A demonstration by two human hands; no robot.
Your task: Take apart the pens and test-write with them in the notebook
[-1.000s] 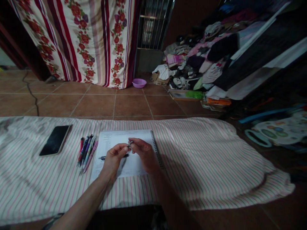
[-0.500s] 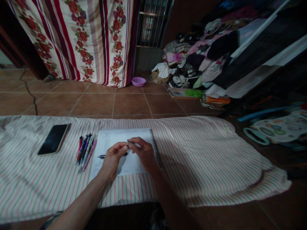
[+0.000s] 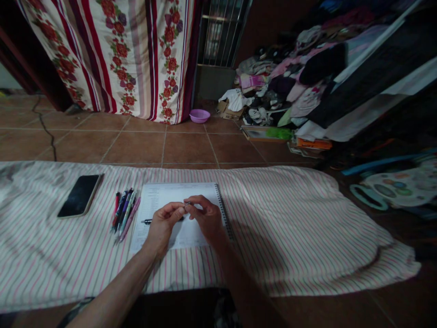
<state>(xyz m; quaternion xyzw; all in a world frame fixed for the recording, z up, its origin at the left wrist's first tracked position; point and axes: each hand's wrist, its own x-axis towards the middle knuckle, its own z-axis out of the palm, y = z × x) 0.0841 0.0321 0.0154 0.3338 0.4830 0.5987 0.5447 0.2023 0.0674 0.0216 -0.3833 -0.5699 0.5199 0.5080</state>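
My left hand (image 3: 163,224) and my right hand (image 3: 206,217) meet over a spiral notebook (image 3: 160,197) on a striped cloth (image 3: 290,218). Both pinch a small metallic pen part (image 3: 187,203) between their fingertips; it is too small to name exactly. A dark pen piece (image 3: 147,222) lies on the page just under my left hand. A bunch of several coloured pens (image 3: 124,214) rests on the cloth left of the notebook. Further left lies a black phone (image 3: 80,195), screen up.
Brown floor tiles (image 3: 136,146) stretch beyond the cloth to a floral curtain (image 3: 129,59). A small purple bowl (image 3: 200,115) sits at the curtain's foot. A heap of clothes (image 3: 290,86) fills the back right. A patterned plastic object (image 3: 392,189) lies at right.
The hands have stayed together over the notebook, fingertips shifting slightly on the small part. The view has drifted a little.
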